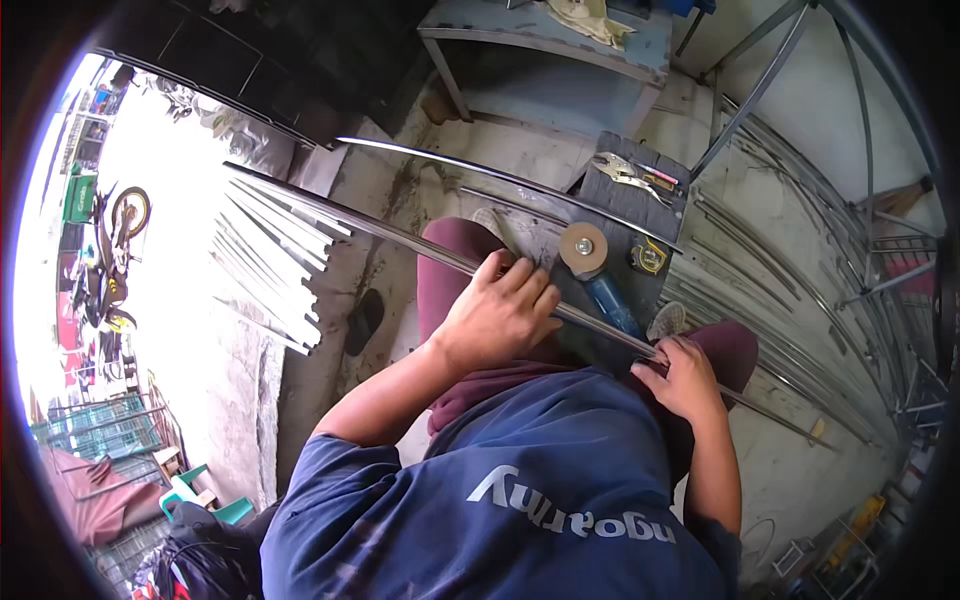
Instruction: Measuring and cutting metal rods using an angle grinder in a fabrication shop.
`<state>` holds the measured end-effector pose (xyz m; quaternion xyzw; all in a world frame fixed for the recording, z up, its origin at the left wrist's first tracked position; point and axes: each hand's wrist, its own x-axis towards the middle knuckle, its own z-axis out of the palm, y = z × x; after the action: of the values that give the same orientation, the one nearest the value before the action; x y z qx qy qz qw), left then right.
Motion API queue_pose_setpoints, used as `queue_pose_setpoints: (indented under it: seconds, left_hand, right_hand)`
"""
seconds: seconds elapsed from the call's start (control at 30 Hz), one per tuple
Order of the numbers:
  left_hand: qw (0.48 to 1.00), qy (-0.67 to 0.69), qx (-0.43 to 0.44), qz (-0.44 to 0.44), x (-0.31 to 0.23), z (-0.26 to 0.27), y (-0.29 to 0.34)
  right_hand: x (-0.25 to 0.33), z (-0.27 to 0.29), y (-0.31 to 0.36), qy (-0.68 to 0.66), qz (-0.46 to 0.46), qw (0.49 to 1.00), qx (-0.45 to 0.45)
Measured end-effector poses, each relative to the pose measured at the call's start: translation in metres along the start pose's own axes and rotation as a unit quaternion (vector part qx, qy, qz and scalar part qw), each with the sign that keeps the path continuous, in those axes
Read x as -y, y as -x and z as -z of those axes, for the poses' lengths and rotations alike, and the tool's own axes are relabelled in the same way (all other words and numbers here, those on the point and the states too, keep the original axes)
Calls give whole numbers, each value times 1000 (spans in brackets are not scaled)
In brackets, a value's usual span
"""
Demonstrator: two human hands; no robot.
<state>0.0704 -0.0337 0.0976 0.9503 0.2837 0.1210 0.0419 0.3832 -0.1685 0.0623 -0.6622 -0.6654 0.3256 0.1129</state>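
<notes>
A long, shiny metal tube [400,237] runs slantwise across my lap, from the upper left down to the lower right. My left hand [503,310] is closed over it near its middle, fingers curled around it. Farther right, my right hand [688,378] grips the same tube, with the thumb toward my body. Just beyond the tube, between my knees, lies an angle grinder [612,303] with a blue body and a round tan disc [583,247]. A yellow-and-black tape measure [650,257] sits to the right of the disc.
Another thin metal bar [480,178] crosses ahead, near a dark padded stool [640,205] bearing locking pliers [622,170]. Bundled metal tubes [270,250] lie at left; more lengths [780,345] lie on the floor at right. A grey metal table [550,80] stands at the back.
</notes>
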Motion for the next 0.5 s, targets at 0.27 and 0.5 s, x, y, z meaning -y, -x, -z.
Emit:
queue_pose_setpoints:
  seconds: [0.27, 0.5]
  left_hand:
    - [997, 25, -55, 40, 11, 23, 7]
    - [974, -78, -205, -65, 32, 13, 33]
  right_hand:
    - [-51, 52, -28, -136, -56, 982, 115]
    - [-120, 61, -181, 99, -111, 987, -61]
